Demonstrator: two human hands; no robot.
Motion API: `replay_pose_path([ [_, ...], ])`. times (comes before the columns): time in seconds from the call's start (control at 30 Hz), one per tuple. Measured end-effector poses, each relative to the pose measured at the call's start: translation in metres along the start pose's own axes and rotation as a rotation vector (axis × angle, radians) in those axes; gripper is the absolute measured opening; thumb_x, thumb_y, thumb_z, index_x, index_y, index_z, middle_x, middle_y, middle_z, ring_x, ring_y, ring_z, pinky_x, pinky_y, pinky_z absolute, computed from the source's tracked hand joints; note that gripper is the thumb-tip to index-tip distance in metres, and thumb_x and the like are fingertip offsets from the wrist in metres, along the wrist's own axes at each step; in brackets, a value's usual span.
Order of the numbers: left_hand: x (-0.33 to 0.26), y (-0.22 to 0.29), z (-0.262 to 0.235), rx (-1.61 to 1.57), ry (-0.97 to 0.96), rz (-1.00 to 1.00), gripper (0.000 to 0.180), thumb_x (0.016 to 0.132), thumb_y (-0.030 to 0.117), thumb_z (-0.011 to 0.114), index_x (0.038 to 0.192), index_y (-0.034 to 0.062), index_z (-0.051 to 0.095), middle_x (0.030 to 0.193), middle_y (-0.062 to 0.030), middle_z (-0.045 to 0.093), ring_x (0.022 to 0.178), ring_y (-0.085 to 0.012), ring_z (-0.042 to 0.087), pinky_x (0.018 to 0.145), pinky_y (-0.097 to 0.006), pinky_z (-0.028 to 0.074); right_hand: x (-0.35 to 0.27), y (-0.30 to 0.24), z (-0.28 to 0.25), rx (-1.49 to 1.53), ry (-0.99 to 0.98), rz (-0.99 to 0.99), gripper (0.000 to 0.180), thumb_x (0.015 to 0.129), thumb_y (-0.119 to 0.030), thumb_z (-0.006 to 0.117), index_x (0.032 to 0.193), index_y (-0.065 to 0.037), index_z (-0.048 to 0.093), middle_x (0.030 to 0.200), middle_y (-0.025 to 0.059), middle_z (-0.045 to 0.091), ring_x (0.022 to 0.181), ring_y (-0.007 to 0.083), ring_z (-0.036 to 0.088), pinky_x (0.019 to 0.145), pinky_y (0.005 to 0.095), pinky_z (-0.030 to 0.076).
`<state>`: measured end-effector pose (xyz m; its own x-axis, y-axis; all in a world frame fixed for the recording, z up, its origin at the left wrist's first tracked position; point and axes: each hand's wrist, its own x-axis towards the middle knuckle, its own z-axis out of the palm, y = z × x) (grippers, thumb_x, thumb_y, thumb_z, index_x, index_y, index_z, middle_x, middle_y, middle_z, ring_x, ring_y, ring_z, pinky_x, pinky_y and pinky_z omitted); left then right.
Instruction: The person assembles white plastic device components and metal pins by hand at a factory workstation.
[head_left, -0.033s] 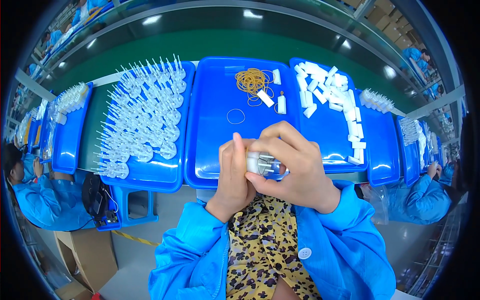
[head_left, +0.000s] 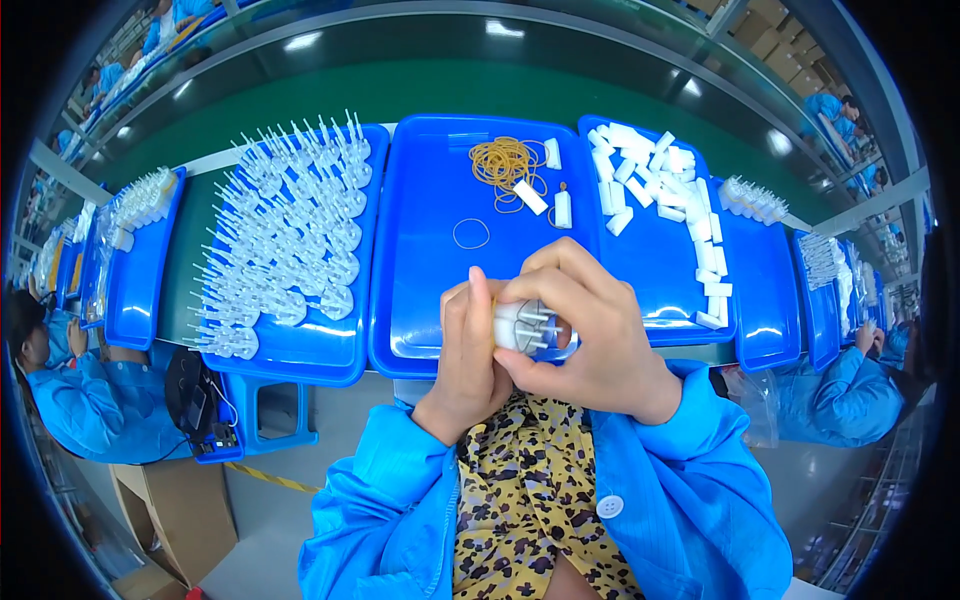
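Over the near edge of the middle blue tray point(head_left: 425, 215), both my hands are closed around one small part point(head_left: 522, 328). It has a white body, a clear rounded end and several pale prongs, with a thin dark line across it. My left hand point(head_left: 467, 345) grips the white end, its thumb pointing up. My right hand point(head_left: 590, 335) pinches the clear end between thumb and fingers. A bit of yellowish band shows by the left fingers; the rest is hidden. Beyond my hands lie a tangle of tan rubber bands point(head_left: 500, 165), one loose rubber band point(head_left: 471, 233) and white blocks point(head_left: 531, 197).
Clear plastic pieces with upright prongs point(head_left: 290, 225) crowd the left tray. The right tray point(head_left: 650, 270) carries many white rectangular blocks point(head_left: 640, 170). A green belt point(head_left: 450, 85) runs behind the trays. People in blue sit at either side; a blue stool point(head_left: 280, 405) stands at lower left.
The pronged part has tilted slightly in my fingers, and my right hand has shifted a little upward. The trays and their contents stay as they were.
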<state>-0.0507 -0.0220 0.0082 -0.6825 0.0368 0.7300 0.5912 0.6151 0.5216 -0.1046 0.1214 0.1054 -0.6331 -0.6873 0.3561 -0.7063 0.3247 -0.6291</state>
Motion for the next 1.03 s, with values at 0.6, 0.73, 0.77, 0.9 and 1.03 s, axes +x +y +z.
replay_pose_path([
  [0.6,0.011,0.019,0.020,-0.377,0.032,-0.341,0.085,0.081,-0.006,0.056,0.149,0.0018,0.006,0.143,-0.0199,0.031,0.134,-0.0347,0.034,0.109,-0.050,0.030,-0.032,0.080,-0.096,0.329,0.460,0.154,0.046,0.073,-0.007,0.078,0.116,-0.008,0.059,0.107,0.0032,0.060,0.099,0.0140,0.058,0.083,0.0284,0.047],
  [0.73,0.005,0.018,0.027,-0.379,0.017,-0.402,0.077,0.086,0.001,0.058,0.148,0.0023,0.013,0.140,-0.0178,0.034,0.129,-0.0321,0.038,0.105,-0.047,0.037,-0.099,0.185,-0.190,-0.113,0.849,0.480,0.042,0.078,-0.012,0.074,0.116,-0.006,0.058,0.104,0.0055,0.063,0.090,0.0146,0.060,0.077,0.0271,0.048],
  [0.77,0.005,0.018,0.029,-0.383,0.012,-0.413,0.075,0.086,0.003,0.058,0.148,0.0022,0.015,0.139,-0.0177,0.035,0.128,-0.0315,0.040,0.103,-0.046,0.039,-0.111,0.201,-0.199,0.085,0.952,0.595,0.047,0.078,-0.014,0.075,0.119,-0.003,0.057,0.107,0.0076,0.064,0.092,0.0169,0.062,0.081,0.0303,0.049],
  [0.9,0.007,0.017,0.036,-0.371,0.009,-0.436,0.072,0.087,0.005,0.059,0.146,0.0022,0.019,0.137,-0.0172,0.038,0.124,-0.0300,0.043,0.099,-0.044,0.042,-0.147,0.267,-0.208,-0.003,0.846,0.928,0.050,0.078,-0.018,0.075,0.122,-0.004,0.057,0.107,0.0082,0.065,0.094,0.0170,0.062,0.080,0.0297,0.050],
  [1.03,0.006,0.016,0.034,-0.338,-0.017,-0.462,0.074,0.085,0.001,0.058,0.147,0.0014,0.017,0.137,-0.0191,0.036,0.126,-0.0324,0.042,0.100,-0.045,0.042,-0.131,0.300,-0.187,0.058,0.675,1.005,0.047,0.081,-0.030,0.076,0.121,-0.012,0.058,0.098,0.0041,0.063,0.084,0.0111,0.057,0.069,0.0274,0.048],
])
